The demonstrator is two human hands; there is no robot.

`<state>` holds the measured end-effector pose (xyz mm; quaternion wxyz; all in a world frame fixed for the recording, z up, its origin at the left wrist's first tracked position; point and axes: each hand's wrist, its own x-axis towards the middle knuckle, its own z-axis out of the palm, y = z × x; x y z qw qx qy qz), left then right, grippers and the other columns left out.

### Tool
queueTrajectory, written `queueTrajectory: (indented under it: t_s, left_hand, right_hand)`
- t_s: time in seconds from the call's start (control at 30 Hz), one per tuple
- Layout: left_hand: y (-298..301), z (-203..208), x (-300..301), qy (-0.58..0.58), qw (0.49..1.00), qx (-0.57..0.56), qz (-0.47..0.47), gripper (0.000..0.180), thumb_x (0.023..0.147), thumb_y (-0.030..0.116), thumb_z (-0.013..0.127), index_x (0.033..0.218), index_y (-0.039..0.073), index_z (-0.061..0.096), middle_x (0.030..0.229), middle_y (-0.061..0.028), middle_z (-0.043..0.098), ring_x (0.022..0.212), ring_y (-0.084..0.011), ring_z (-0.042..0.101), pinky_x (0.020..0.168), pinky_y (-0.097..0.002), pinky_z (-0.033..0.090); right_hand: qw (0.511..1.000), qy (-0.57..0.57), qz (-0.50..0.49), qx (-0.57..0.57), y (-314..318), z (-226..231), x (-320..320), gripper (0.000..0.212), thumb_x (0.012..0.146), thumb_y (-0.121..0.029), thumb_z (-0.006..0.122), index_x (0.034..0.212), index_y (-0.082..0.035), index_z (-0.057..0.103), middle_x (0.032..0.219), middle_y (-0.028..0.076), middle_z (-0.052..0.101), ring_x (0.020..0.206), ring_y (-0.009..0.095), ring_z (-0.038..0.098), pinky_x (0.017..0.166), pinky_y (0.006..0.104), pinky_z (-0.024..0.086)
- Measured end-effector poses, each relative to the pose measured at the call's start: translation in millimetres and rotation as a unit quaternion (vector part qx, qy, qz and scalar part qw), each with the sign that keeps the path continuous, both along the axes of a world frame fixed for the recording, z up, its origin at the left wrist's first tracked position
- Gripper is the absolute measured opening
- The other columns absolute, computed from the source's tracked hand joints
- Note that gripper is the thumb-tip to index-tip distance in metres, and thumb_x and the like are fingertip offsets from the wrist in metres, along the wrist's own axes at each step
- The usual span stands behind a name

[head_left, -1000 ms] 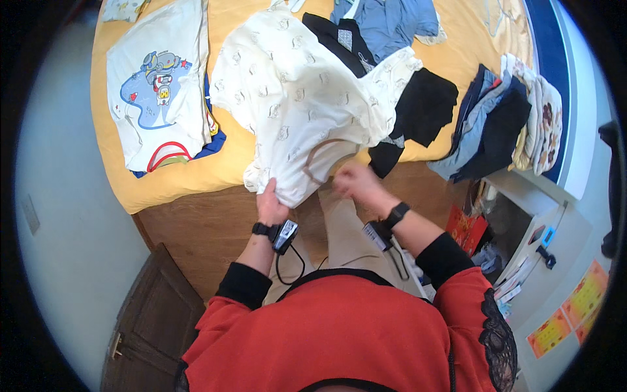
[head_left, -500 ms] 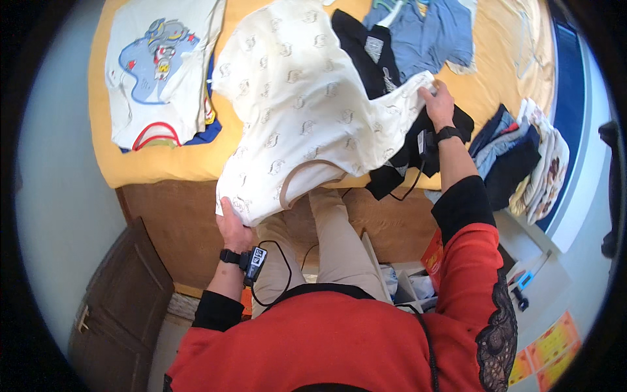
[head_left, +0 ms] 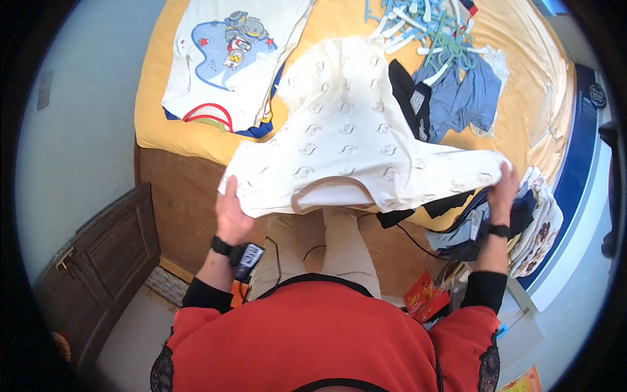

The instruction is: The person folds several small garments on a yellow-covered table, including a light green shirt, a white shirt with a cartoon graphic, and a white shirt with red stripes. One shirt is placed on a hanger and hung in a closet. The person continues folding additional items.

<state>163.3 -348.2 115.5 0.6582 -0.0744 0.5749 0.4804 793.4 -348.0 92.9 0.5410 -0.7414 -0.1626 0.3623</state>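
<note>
Hands spread a cream patterned shirt over the bed. Left hand and right hand each grip a sleeve end. Red box sits by the legs.

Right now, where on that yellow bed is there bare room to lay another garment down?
The bare yellow sheet shows mostly on the right, between the blue shorts and the bed's far edge. A thin strip lies left of the cartoon-print white shirt. The middle is crowded: the cream patterned top, held by both hands, black clothes, and pale blue hangers.
</note>
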Motion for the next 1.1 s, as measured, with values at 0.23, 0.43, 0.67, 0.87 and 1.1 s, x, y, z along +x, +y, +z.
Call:
queueTrajectory:
  t_s: [0.23, 0.43, 0.67, 0.87, 1.1]
  left_hand:
    - [89, 100, -30, 0.052, 0.998, 0.021, -0.015, 0.044, 0.107, 0.02, 0.046, 0.145, -0.003, 0.044, 0.144, -0.0181, 0.055, 0.128, -0.0311, 0.058, 0.11, -0.0441, 0.047]
    - [204, 177, -113, 0.714, 0.501, 0.306, -0.381, 0.038, 0.1, 0.018, 0.058, 0.133, -0.001, 0.055, 0.127, -0.0183, 0.063, 0.127, -0.0306, 0.056, 0.108, -0.0372, 0.045]
    - [389, 205, -193, 0.52, 0.622, 0.5, -0.306, 0.035, 0.091, 0.018, 0.064, 0.121, 0.001, 0.061, 0.118, -0.0193, 0.064, 0.117, -0.036, 0.058, 0.103, -0.042, 0.046]
    - [522, 241, -285, 0.449, 0.751, 0.397, -0.278, 0.038, 0.086, 0.015, 0.066, 0.122, 0.003, 0.062, 0.131, -0.0221, 0.061, 0.13, -0.0377, 0.052, 0.108, -0.0413, 0.043]
    - [536, 252, -305, 0.29, 0.81, 0.467, -0.206, 0.042, 0.103, 0.009, 0.053, 0.144, 0.007, 0.045, 0.11, -0.013, 0.066, 0.096, -0.0229, 0.068, 0.081, -0.0359, 0.059]
  right_hand:
    - [0.995, -0.087, 0.019, -0.035, 39, 136, -11, 0.019, 0.103, -0.023, 0.055, 0.098, -0.005, 0.059, 0.066, 0.0, 0.057, 0.041, 0.009, 0.045, 0.037, 0.0248, 0.038]
    - [0.98, 0.026, 0.082, 0.179, 122, 238, -12, 0.016, 0.105, -0.02, 0.054, 0.099, -0.005, 0.058, 0.063, -0.003, 0.048, 0.044, 0.006, 0.033, 0.051, 0.0245, 0.039]
    - [0.978, -0.036, 0.088, 0.186, 253, 279, -98, 0.016, 0.102, -0.019, 0.058, 0.098, -0.004, 0.058, 0.061, -0.003, 0.042, 0.048, 0.008, 0.035, 0.054, 0.0272, 0.041]
    - [0.969, -0.067, 0.072, 0.227, 312, 329, -160, 0.018, 0.103, -0.018, 0.058, 0.102, -0.001, 0.058, 0.066, -0.001, 0.047, 0.053, 0.009, 0.034, 0.059, 0.0277, 0.042]
    - [0.966, -0.057, 0.047, 0.247, 271, 336, -218, 0.016, 0.105, -0.02, 0.055, 0.106, -0.004, 0.058, 0.076, 0.001, 0.06, 0.051, 0.005, 0.036, 0.055, 0.0227, 0.04]
